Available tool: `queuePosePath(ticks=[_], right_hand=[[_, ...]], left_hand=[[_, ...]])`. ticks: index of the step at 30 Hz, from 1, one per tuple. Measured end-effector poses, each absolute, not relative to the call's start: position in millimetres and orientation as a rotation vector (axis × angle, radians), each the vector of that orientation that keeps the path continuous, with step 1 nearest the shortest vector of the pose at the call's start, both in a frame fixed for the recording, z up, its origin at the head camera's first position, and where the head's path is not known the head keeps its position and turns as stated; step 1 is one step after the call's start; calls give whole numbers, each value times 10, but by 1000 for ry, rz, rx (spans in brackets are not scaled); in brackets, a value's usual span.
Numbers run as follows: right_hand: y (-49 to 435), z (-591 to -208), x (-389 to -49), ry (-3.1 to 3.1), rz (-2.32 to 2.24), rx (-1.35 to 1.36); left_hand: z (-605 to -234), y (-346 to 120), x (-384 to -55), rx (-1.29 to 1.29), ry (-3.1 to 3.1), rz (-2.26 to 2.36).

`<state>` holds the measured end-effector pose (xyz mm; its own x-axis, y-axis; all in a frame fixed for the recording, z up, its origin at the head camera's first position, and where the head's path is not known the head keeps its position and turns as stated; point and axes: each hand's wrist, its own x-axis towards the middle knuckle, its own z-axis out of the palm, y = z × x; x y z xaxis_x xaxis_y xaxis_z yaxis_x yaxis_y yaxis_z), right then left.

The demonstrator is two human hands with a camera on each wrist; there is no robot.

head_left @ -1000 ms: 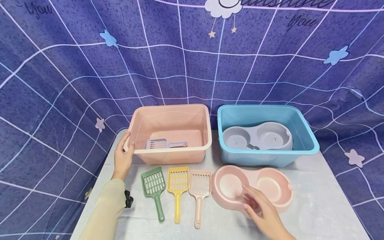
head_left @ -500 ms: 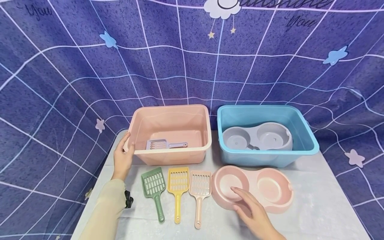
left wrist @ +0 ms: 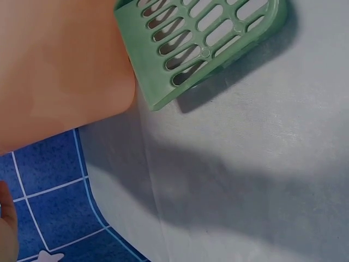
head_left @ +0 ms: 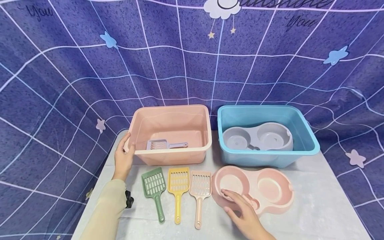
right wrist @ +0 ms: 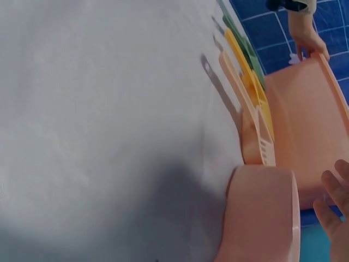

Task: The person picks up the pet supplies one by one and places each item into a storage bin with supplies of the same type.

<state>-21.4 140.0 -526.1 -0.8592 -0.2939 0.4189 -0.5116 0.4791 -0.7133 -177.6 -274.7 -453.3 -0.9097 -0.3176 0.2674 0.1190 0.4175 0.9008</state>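
My left hand (head_left: pixel 123 159) grips the front left corner of a pink litter box (head_left: pixel 171 156), thumb and fingers at its rim. In the box lies a lilac litter scoop (head_left: pixel 177 145). My right hand (head_left: pixel 244 215), fingers loosely spread, is over the near left part of a pink double pet bowl (head_left: pixel 253 180) and holds nothing. The right wrist view shows the fingers (right wrist: pixel 330 185) apart, beside the bowl's side (right wrist: pixel 259 213). Left of the bowl, a green scoop (head_left: pixel 154 181), a yellow scoop (head_left: pixel 178 181) and a pink scoop (head_left: pixel 200 183) lie in a row.
A blue litter box (head_left: pixel 270 158) stands at the back right, with a grey double pet bowl (head_left: pixel 273 135) inside. A blue grid-patterned curtain (head_left: pixel 192 66) hangs behind the white table (head_left: pixel 318 200) and along its sides.
My right hand has moved left across the pink double bowl, from its middle to the near side of its left bowl. The left hand stays on the pink box.
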Motion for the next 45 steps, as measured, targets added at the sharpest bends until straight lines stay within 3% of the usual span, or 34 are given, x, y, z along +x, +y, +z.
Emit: queuePosePath(ticks=[10, 22, 29, 35, 45], right_hand=[[1282, -5341, -164, -2599, 1341, 669], [1138, -5484, -132, -2528, 1487, 698], [1031, -5550, -97, -2523, 1516, 733], [966, -5753, -115, -2493, 1712, 758], [865, -5783, -95, -2532, 1998, 469]], left_hand=[[-4552, -2761, -1785, 161, -2263, -1505], [-4857, -2911, -1961, 190, -2237, -1482], [-4844, -2902, -1951, 195, -2240, -1502], [-4621, -2784, -1812, 154, -2235, -1534], [-4554, -2717, -1767, 111, -2225, -1464]])
